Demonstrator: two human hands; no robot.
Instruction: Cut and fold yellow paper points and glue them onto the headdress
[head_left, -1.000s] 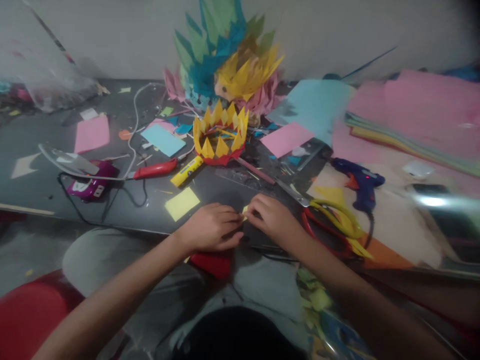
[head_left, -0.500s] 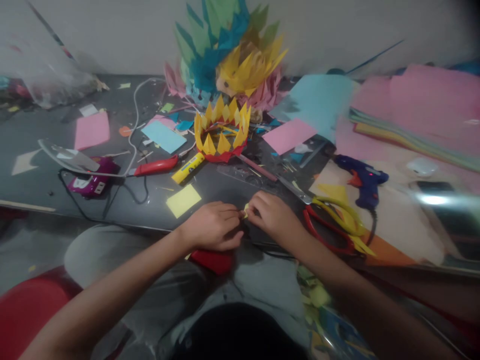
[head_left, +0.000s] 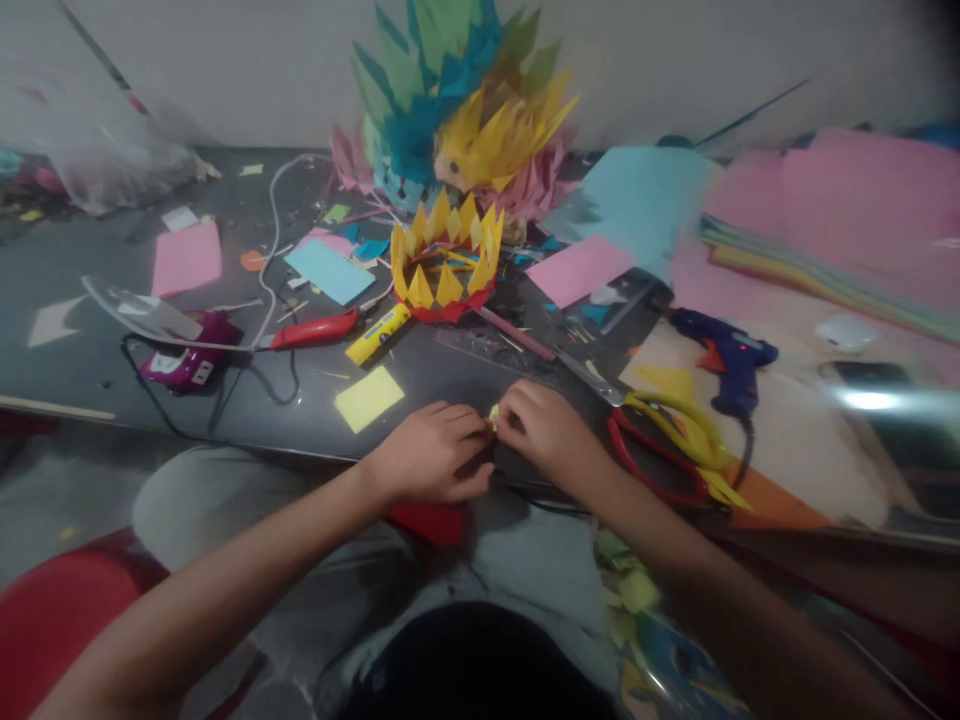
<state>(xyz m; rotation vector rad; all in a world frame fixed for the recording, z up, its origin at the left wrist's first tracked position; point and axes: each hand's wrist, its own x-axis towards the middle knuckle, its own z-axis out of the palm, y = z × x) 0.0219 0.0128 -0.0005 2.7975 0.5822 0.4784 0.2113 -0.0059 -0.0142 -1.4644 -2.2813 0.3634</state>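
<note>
Close together at the table's front edge, my left hand (head_left: 442,450) and my right hand (head_left: 544,425) pinch a small piece of pale yellow paper (head_left: 493,412) between their fingertips. Most of that piece is hidden by my fingers. A flat yellow paper rectangle (head_left: 369,398) lies just left of my hands. Beyond them stands a yellow and red paper crown (head_left: 446,290) with pointed tips, and a yellow glue stick (head_left: 377,335) lies against its left side. To the right of my right hand are scissors (head_left: 679,430) with yellow and red handles.
A blue glue gun (head_left: 724,355) lies at right near a phone (head_left: 885,420). A red-handled cutter (head_left: 315,328) and a purple power socket (head_left: 193,355) with cables are at left. Folded paper crowns (head_left: 457,110) pile up at the back; pink paper sheets (head_left: 870,215) lie far right.
Both hands stay together on the small paper piece, with only a slight shift of the fingers. The view has moved very little.
</note>
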